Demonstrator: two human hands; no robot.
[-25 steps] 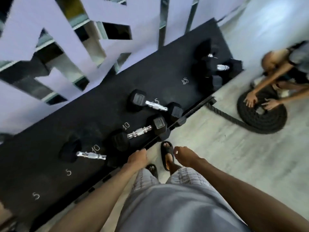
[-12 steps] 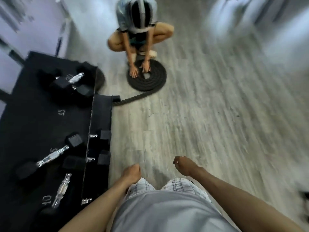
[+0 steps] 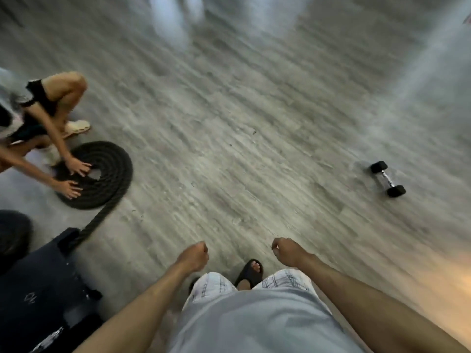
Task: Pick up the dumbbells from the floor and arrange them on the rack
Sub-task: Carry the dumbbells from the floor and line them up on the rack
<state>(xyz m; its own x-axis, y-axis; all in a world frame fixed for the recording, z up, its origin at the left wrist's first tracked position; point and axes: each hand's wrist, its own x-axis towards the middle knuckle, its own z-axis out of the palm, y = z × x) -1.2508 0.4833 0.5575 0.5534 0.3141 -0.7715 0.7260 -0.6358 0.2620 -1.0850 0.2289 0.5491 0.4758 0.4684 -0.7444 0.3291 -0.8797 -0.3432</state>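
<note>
My view has swung right since half a second ago: the rack (image 3: 43, 289) now sits at lower left, and a dumbbell (image 3: 388, 178) shows on the floor (image 3: 242, 149) far right. Rack markings are too blurred to read. Left hand (image 3: 193, 256) and right hand (image 3: 286, 250) hang curled, empty, well apart from the dumbbell.
</note>
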